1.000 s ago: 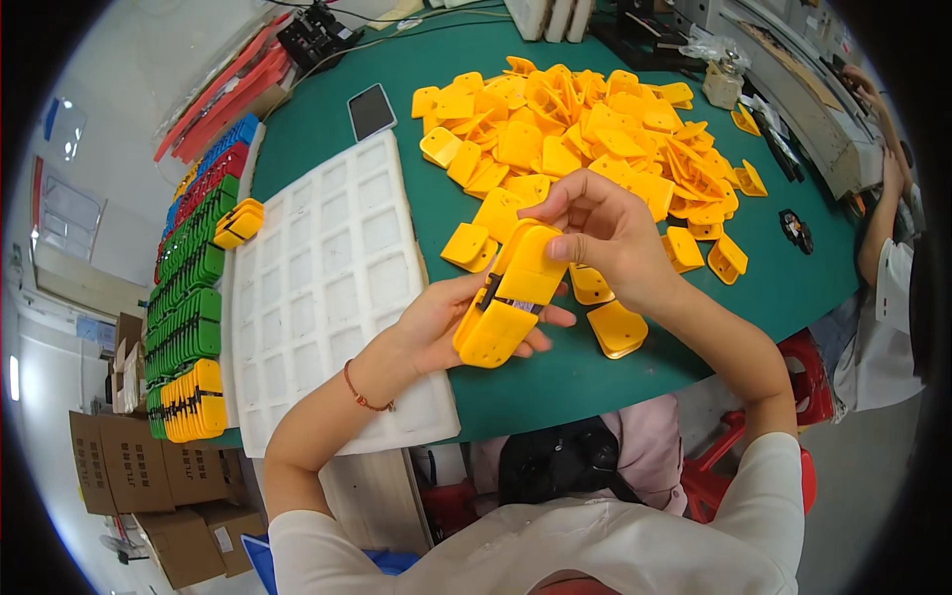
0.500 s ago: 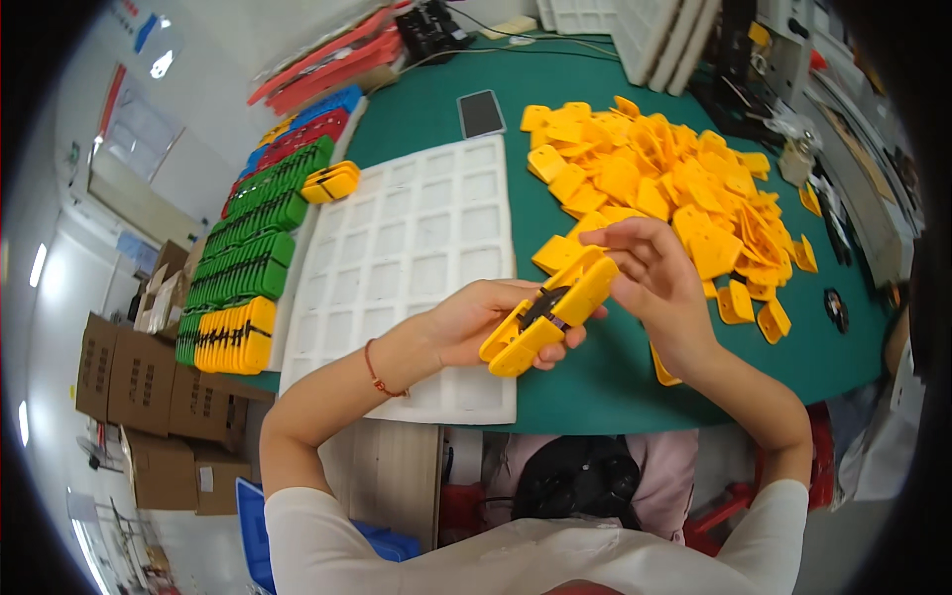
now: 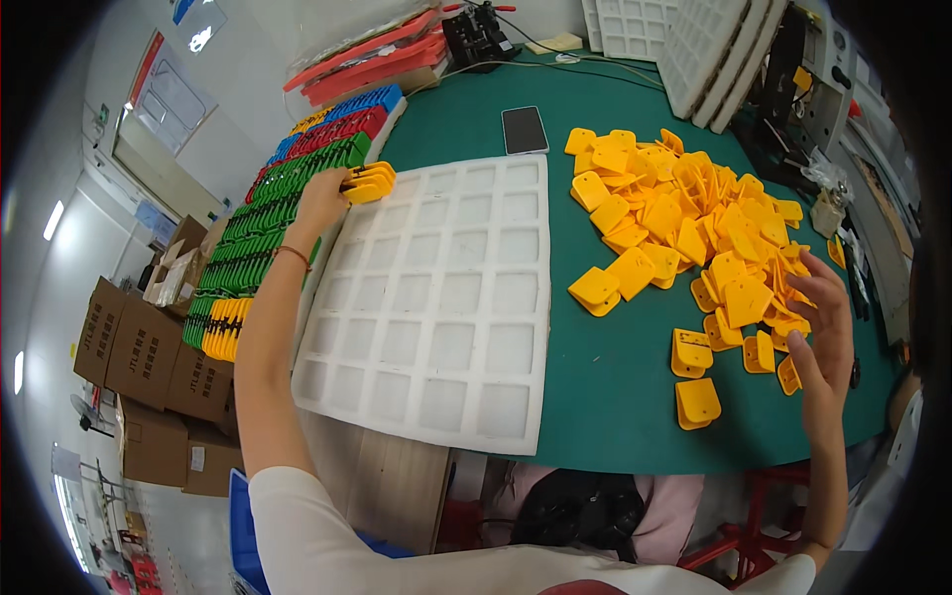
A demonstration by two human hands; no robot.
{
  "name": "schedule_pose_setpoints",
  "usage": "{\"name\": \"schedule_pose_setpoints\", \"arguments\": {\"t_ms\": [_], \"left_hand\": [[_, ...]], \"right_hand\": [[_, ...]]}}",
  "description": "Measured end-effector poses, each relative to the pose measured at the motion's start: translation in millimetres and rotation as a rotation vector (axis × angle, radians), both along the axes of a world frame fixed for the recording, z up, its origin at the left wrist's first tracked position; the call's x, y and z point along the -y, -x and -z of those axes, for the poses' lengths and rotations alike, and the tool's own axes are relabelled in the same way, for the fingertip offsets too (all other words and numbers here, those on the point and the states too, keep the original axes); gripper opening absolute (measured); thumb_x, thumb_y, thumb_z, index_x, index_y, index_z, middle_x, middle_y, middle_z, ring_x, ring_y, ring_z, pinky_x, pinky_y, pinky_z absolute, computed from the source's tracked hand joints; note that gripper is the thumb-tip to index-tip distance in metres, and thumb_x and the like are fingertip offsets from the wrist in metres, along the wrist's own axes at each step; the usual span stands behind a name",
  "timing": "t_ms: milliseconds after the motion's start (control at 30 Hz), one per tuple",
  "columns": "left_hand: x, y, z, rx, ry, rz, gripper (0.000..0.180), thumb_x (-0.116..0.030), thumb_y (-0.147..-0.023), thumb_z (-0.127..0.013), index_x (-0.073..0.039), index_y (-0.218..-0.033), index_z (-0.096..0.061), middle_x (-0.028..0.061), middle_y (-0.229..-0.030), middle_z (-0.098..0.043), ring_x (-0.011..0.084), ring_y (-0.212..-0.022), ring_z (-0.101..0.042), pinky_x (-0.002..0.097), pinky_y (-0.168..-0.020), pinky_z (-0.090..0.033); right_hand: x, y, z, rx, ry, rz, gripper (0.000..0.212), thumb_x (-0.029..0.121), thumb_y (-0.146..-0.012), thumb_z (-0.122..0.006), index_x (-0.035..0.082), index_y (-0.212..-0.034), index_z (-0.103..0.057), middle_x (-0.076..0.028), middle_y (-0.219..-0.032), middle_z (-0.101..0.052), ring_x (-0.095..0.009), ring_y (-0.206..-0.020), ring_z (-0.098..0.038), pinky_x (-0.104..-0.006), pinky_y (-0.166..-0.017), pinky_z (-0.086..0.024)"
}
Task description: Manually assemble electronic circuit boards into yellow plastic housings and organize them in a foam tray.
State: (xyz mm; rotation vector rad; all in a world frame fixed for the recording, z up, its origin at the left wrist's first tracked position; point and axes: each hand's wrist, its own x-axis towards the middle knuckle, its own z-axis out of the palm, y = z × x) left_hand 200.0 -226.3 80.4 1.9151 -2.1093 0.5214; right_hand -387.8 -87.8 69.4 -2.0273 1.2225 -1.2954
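My left hand point(image 3: 322, 201) reaches to the top left corner of the white gridded tray, its fingers closed at a small stack of yellow plastic clips point(image 3: 369, 183). The fingertips are partly hidden there. To the right, my right hand point(image 3: 825, 342) is raised beside the heap of yellow plastic plates point(image 3: 684, 203), fingers apart and nothing in them. Two loose yellow plates lie nearer to me, one point(image 3: 691, 353) just beyond the other point(image 3: 697, 404).
The white tray point(image 3: 543, 297) lies on the green table point(image 3: 605, 426). Along its left side stand rows of green point(image 3: 260, 226), red, blue and yellow clips. A phone point(image 3: 524, 130) lies behind the tray. More white trays point(image 3: 699, 59) lean at the back right. Cardboard boxes point(image 3: 144, 342) are stacked at the left.
My left hand has moved from the middle to the far left corner of the tray with the yellow clip. My right hand has come away to the right. The view has shifted.
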Motion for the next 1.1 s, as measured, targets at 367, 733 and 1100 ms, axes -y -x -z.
{"name": "schedule_pose_setpoints", "arguments": {"t_ms": [367,733,1100], "left_hand": [[18.4,-13.3,33.4,-0.036,0.033,-0.026,0.030,0.008,-0.068,-0.057,-0.002,-0.097,-0.058,0.0138,-0.100,-0.057,0.0322,-0.092,-0.057,0.0378,-0.080,-0.047],[18.6,-3.6,35.0,-0.011,0.095,-0.063,0.031,0.008,-0.067,-0.059,-0.002,-0.096,-0.056,0.0115,-0.099,-0.054,0.0310,-0.092,-0.055,0.0379,-0.079,-0.047],[7.5,1.1,18.0,0.064,0.155,0.003,0.029,0.005,-0.069,-0.056,-0.004,-0.096,-0.056,0.0130,-0.096,-0.055,0.0329,-0.092,-0.054,0.0393,-0.078,-0.046]], "right_hand": [[-23.7,40.2,-3.0,-0.159,-0.024,0.135,0.034,0.016,-0.086,-0.050,0.006,-0.118,-0.047,-0.014,-0.138,-0.033,-0.018,-0.118,-0.043,-0.0284,-0.092,-0.038],[-29.4,93.0,4.7,-0.189,0.025,0.250,0.033,0.012,-0.088,-0.049,0.007,-0.120,-0.048,-0.011,-0.138,-0.034,-0.014,-0.115,-0.045,-0.0268,-0.092,-0.039],[-48.4,129.6,20.5,-0.258,0.008,0.432,0.031,0.014,-0.088,-0.050,0.008,-0.119,-0.049,-0.008,-0.134,-0.040,-0.017,-0.114,-0.047,-0.0301,-0.093,-0.040]]}}
